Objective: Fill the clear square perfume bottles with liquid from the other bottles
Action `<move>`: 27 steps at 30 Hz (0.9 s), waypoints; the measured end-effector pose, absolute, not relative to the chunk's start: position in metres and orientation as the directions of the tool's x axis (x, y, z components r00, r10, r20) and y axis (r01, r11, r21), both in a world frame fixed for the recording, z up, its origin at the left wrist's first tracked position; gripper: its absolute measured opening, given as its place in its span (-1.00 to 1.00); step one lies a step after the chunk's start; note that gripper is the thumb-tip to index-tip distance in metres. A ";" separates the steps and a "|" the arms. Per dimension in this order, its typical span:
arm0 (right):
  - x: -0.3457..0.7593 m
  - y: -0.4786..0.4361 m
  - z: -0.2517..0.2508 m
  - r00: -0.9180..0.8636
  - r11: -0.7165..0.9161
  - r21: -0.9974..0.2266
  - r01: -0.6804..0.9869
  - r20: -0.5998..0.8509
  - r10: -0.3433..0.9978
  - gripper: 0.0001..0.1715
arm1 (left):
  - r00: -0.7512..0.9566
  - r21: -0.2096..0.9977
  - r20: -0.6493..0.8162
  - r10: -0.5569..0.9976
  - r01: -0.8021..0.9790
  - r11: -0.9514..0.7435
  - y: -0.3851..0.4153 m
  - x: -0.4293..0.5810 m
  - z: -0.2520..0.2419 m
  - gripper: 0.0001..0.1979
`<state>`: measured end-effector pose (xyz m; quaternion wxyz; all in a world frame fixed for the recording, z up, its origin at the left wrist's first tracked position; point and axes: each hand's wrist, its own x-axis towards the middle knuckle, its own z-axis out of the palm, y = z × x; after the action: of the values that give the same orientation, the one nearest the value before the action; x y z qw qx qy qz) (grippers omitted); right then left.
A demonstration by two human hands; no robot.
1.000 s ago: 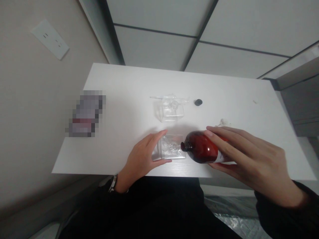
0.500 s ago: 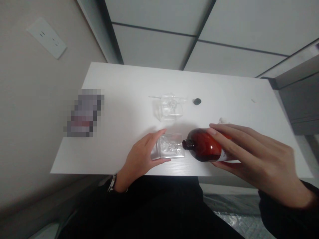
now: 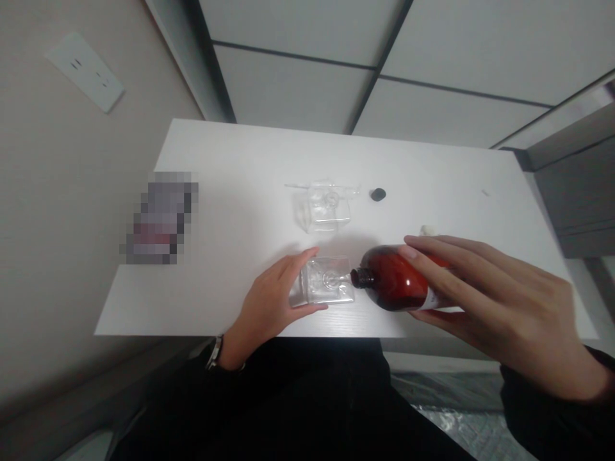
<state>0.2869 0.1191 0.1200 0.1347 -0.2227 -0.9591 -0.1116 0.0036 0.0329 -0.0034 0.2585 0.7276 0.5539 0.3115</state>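
My left hand (image 3: 271,291) grips a clear rectangular container (image 3: 331,291) from its left side, thumb and fingers on opposite edges. The container stands near the table's front edge and has a round opening on top. My right hand (image 3: 500,301) is wrapped round a red-brown bottle (image 3: 391,282) with a white label, tipped so its dark uncapped neck points left at the container. A thin clear stream seems to run from the neck to the round opening. Fingers hide the rear of the bottle.
Behind stands a second clear container (image 3: 331,211) with a thin clear rod-like piece (image 3: 298,186) across it. A dark round cap (image 3: 378,194) lies to its right. Something small and white (image 3: 427,230) sits behind my right hand. A pixelated object (image 3: 161,218) is on the white table's (image 3: 230,147) left.
Both hands keep their hold, the bottle stays tipped at the container, and the whole view shifts very slightly.
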 end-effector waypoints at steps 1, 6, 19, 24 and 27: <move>0.287 0.119 0.120 -0.864 0.876 0.151 0.458 0.307 0.399 -0.40 | 0.193 0.720 0.170 0.967 0.645 -0.255 0.033 0.004 -0.003 -0.07; 0.289 0.119 0.121 -0.858 0.874 0.126 0.469 0.301 0.417 -0.26 | 0.195 0.717 0.178 0.965 0.646 -0.263 0.033 0.004 -0.002 -0.06; 0.290 0.119 0.124 -0.854 0.872 0.123 0.474 0.305 0.421 -0.11 | 0.189 0.720 0.155 0.970 0.651 -0.242 0.033 0.004 -0.002 -0.06; 0.290 0.119 0.125 -0.857 0.870 0.124 0.477 0.286 0.429 -0.12 | 0.191 0.724 0.139 0.972 0.650 -0.231 0.033 0.004 -0.002 -0.08; 0.290 0.119 0.125 -0.850 0.864 0.121 0.488 0.290 0.440 -0.11 | 0.193 0.725 0.145 0.970 0.647 -0.237 0.033 0.004 -0.003 -0.09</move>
<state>0.2905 0.1185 0.1247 0.1274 -0.2424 -0.9570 -0.0956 0.0038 0.0327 -0.0026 0.2660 0.7251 0.5575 0.3044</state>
